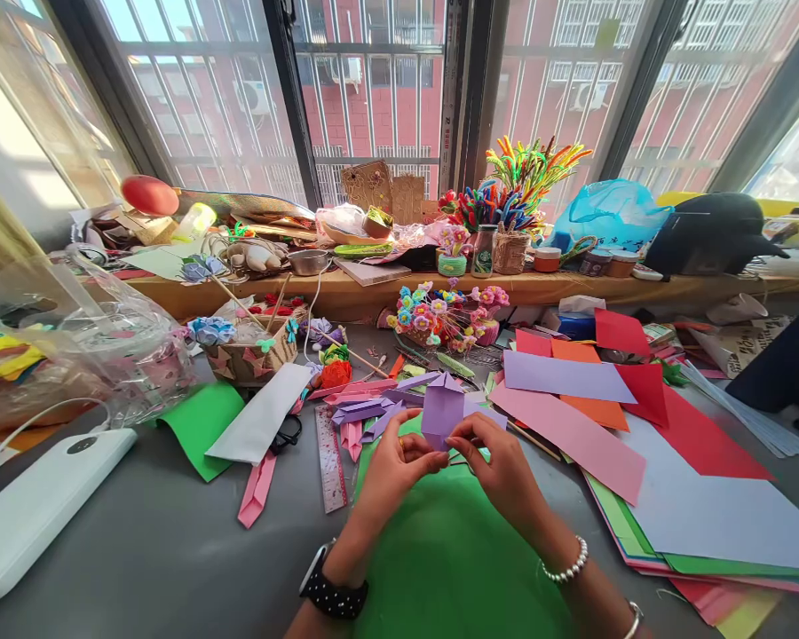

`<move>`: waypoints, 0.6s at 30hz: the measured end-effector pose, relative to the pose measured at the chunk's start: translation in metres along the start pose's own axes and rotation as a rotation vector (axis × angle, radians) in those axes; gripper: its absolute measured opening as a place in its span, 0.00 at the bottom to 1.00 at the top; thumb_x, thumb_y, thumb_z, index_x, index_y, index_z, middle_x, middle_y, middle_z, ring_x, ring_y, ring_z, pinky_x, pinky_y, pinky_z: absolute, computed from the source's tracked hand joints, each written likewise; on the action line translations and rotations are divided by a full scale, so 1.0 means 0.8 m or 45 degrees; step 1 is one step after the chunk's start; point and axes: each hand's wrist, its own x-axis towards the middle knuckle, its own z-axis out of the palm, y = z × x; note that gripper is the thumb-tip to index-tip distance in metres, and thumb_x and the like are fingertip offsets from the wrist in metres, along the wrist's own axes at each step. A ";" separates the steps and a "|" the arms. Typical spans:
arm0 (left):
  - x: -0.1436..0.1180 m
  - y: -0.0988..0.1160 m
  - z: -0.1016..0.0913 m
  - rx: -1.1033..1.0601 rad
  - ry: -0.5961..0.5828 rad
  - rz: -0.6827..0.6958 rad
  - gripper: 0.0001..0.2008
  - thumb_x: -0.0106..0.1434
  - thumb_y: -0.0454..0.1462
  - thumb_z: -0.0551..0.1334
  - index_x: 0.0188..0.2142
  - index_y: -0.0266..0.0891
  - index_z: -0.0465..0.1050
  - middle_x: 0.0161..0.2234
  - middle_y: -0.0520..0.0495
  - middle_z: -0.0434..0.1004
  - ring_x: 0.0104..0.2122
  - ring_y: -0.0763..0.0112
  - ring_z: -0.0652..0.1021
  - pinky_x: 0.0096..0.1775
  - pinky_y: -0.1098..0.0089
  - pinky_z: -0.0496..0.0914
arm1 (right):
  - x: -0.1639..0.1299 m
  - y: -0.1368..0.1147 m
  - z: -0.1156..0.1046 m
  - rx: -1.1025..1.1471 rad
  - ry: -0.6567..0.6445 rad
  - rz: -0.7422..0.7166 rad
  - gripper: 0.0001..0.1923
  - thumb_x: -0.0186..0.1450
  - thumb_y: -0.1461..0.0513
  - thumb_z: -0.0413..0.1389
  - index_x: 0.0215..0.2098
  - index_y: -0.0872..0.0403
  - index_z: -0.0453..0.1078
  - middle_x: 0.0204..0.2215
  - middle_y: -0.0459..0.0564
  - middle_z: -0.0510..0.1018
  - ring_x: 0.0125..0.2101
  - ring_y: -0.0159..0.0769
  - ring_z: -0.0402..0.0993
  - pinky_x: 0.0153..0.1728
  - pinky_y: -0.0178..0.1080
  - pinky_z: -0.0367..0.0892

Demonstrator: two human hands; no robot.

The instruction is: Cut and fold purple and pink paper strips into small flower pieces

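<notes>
A folded piece of purple paper point(442, 410) is held upright between both hands above a green sheet point(453, 550) on the grey table. My left hand point(394, 466), with a black watch on its wrist, pinches the paper's lower left edge. My right hand point(502, 466), wearing a pearl bracelet, pinches the lower right edge. More folded purple and pink strips point(363, 410) lie just behind the hands.
Stacked coloured paper sheets point(639, 444) spread to the right. A ruler point(331, 461), a white paper strip point(261, 415) and a green sheet point(200, 424) lie to the left. A white device point(33, 510) and plastic bag point(86, 346) sit far left. Craft flowers point(439, 318) and clutter line the windowsill.
</notes>
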 end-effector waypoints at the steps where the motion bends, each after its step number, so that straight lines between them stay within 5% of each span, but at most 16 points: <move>1: 0.000 0.000 0.000 -0.005 0.001 -0.003 0.32 0.43 0.35 0.67 0.46 0.39 0.54 0.21 0.58 0.68 0.26 0.69 0.75 0.35 0.67 0.68 | 0.000 0.000 0.000 -0.002 0.000 -0.004 0.07 0.62 0.62 0.48 0.27 0.53 0.64 0.25 0.47 0.70 0.27 0.33 0.66 0.29 0.35 0.63; 18: -0.004 0.005 0.005 -0.042 0.093 -0.001 0.32 0.44 0.35 0.67 0.47 0.37 0.54 0.19 0.59 0.68 0.25 0.69 0.75 0.34 0.66 0.69 | -0.001 -0.004 0.007 0.282 0.091 0.171 0.08 0.60 0.57 0.51 0.30 0.54 0.65 0.26 0.48 0.72 0.27 0.33 0.70 0.29 0.35 0.67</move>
